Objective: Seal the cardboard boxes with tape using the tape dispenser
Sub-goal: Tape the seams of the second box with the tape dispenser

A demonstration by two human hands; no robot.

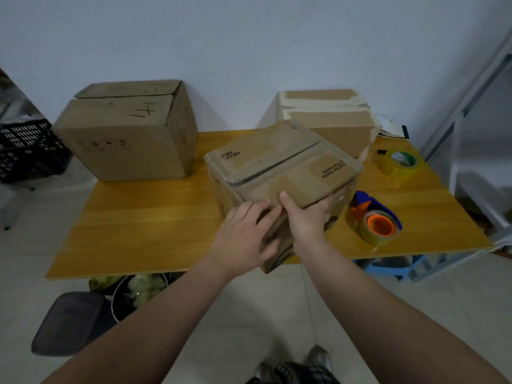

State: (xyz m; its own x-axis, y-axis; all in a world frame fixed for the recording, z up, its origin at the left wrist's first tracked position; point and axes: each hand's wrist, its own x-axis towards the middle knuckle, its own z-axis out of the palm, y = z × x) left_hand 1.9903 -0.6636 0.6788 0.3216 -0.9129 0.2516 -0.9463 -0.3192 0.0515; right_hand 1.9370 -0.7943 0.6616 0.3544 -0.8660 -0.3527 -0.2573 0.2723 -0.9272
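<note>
Two hands (243, 234) (307, 217) hold middle box (277, 162); print maybe "YEK".

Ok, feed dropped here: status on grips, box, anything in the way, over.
Left grip flat on box front; right grip holds its near corner. Box overhangs table edge. Dispenser idle at right, nothing blocking.

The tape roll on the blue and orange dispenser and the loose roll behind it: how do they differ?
The blue and orange tape dispenser carries its roll on an orange hub; the loose yellowish tape roll has a green and white label in its core. The dispenser lies beside the small cardboard box; the loose roll lies farther back. Both hold yellowish tape and rest on the wooden table.
</note>
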